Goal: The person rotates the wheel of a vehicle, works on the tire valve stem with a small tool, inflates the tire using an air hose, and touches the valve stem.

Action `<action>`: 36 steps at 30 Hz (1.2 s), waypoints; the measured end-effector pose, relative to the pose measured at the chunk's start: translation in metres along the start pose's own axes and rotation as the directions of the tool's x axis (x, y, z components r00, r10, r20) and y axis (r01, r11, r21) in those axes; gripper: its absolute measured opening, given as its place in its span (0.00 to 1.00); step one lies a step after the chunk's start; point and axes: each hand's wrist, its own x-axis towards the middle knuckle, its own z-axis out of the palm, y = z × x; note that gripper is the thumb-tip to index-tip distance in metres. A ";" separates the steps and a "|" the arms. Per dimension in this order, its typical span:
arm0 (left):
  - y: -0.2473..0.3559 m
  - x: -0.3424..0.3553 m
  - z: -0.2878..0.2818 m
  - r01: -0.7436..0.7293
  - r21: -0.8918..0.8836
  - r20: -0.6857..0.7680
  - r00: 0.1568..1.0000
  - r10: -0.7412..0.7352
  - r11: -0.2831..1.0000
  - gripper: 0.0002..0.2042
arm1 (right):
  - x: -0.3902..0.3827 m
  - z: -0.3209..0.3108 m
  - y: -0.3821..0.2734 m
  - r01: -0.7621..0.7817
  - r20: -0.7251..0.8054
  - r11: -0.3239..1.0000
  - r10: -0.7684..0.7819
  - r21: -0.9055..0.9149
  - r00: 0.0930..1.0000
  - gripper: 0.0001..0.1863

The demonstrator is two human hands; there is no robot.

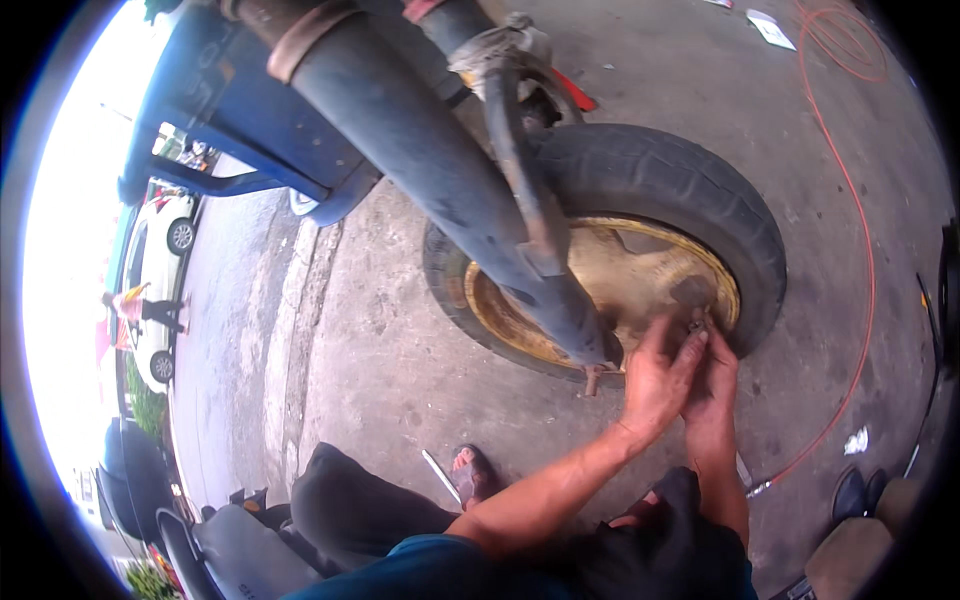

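Note:
My left hand (pixel 655 375) and my right hand (pixel 712 375) are close together at the lower right of a yellow, dirt-stained wheel rim (pixel 610 255), fingers pinched around a small dark piece at the rim that I cannot make out. The black tyre (pixel 660 165) surrounds the rim. A long grey fork tube (pixel 420 170) runs down diagonally from the upper left over the wheel, with a short rusty rod (pixel 592 378) sticking out at its lower end beside my left hand.
A blue vehicle body (pixel 240 120) is upper left, a red hose (pixel 868 280) on the ground right, a thin silver tool (pixel 440 477) by my foot. Another person's shoe (pixel 850 490) is lower right. A passer-by (pixel 150 308) and white car (pixel 155 250) are by the street.

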 end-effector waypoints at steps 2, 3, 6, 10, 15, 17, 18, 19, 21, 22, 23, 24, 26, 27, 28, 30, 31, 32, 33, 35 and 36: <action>-0.003 0.002 -0.006 0.042 -0.093 0.027 0.999 -0.040 0.995 0.14 | 0.004 -0.003 0.005 0.077 -0.027 0.995 -0.076 0.061 0.997 0.13; -0.004 0.002 -0.007 0.098 -0.183 0.075 0.994 -0.086 0.978 0.16 | 0.003 -0.004 0.006 0.071 -0.012 0.996 -0.070 0.057 0.997 0.13; 0.001 0.005 0.020 0.162 -0.129 0.163 0.977 -0.140 0.978 0.15 | -0.014 0.008 -0.023 0.170 -0.054 0.979 -0.177 -0.113 0.983 0.12; -0.012 0.007 -0.010 -0.183 0.429 0.088 0.983 0.161 0.885 0.11 | 0.002 0.001 0.005 0.090 -0.045 0.982 -0.098 -0.165 0.994 0.14; -0.043 -0.002 0.015 -0.401 0.357 0.012 0.905 0.425 0.844 0.07 | -0.015 -0.013 -0.001 0.218 -0.065 0.882 -0.268 -0.418 0.961 0.16; -0.039 -0.001 0.023 -0.421 0.303 0.010 0.898 0.439 0.855 0.07 | -0.020 -0.005 0.000 0.253 -0.060 0.835 -0.321 -0.488 0.945 0.16; -0.032 0.000 0.024 -0.372 0.297 -0.020 0.918 0.395 0.880 0.06 | -0.019 0.000 0.002 0.258 -0.049 0.819 -0.328 -0.513 0.943 0.17; -0.024 -0.003 0.022 -0.314 0.285 -0.045 0.939 0.340 0.906 0.06 | -0.019 0.003 0.006 0.256 -0.043 0.809 -0.327 -0.529 0.944 0.17; -0.036 0.003 0.018 -0.390 0.356 -0.015 0.906 0.422 0.849 0.04 | -0.018 0.007 0.013 0.249 -0.031 0.792 -0.320 -0.557 0.947 0.17; -0.036 0.007 0.015 -0.473 0.410 0.049 0.865 0.499 0.780 0.04 | -0.016 0.009 0.016 0.252 -0.020 0.789 -0.317 -0.561 0.948 0.17; -0.035 0.007 0.014 -0.470 0.417 0.041 0.865 0.501 0.778 0.04 | -0.015 0.010 0.017 0.252 -0.014 0.782 -0.316 -0.571 0.949 0.17; -0.033 0.007 0.015 -0.521 0.478 0.078 0.827 0.557 0.707 0.04 | -0.015 0.010 0.017 0.249 -0.012 0.778 -0.313 -0.576 0.950 0.17; -0.025 0.008 0.013 -0.569 0.539 0.118 0.781 0.613 0.621 0.04 | -0.012 0.011 0.013 0.256 -0.005 0.766 -0.321 -0.590 0.947 0.17; -0.022 0.008 0.011 -0.540 0.454 0.109 0.823 0.558 0.708 0.05 | -0.011 0.012 0.012 0.260 -0.003 0.762 -0.325 -0.594 0.946 0.17; -0.021 0.007 0.011 -0.499 0.363 0.108 0.861 0.497 0.787 0.07 | -0.012 0.012 0.011 0.260 -0.001 0.759 -0.324 -0.598 0.946 0.17; -0.019 0.001 0.016 -0.272 0.214 -0.025 0.959 0.283 0.938 0.10 | -0.010 0.011 0.012 0.259 0.002 0.761 -0.322 -0.595 0.947 0.17; -0.019 -0.002 0.018 -0.026 0.025 -0.113 0.993 0.029 0.999 0.14 | -0.010 0.012 0.011 0.262 0.009 0.757 -0.321 -0.598 0.947 0.17; -0.023 0.000 0.017 -0.029 0.022 -0.113 0.993 0.031 0.999 0.14 | -0.009 0.013 0.011 0.267 0.015 0.754 -0.324 -0.600 0.946 0.17; -0.031 0.004 0.015 -0.029 0.032 -0.013 0.999 0.029 0.999 0.17 | -0.011 0.012 0.010 0.270 0.019 0.753 -0.325 -0.600 0.946 0.17; -0.031 0.006 0.011 -0.029 0.044 0.082 0.996 0.025 0.999 0.20 | -0.011 0.013 0.009 0.280 0.034 0.742 -0.329 -0.609 0.944 0.17; -0.031 0.008 0.011 0.022 0.070 0.096 0.995 -0.029 0.997 0.20 | -0.012 0.014 0.011 0.286 0.042 0.733 -0.332 -0.617 0.942 0.17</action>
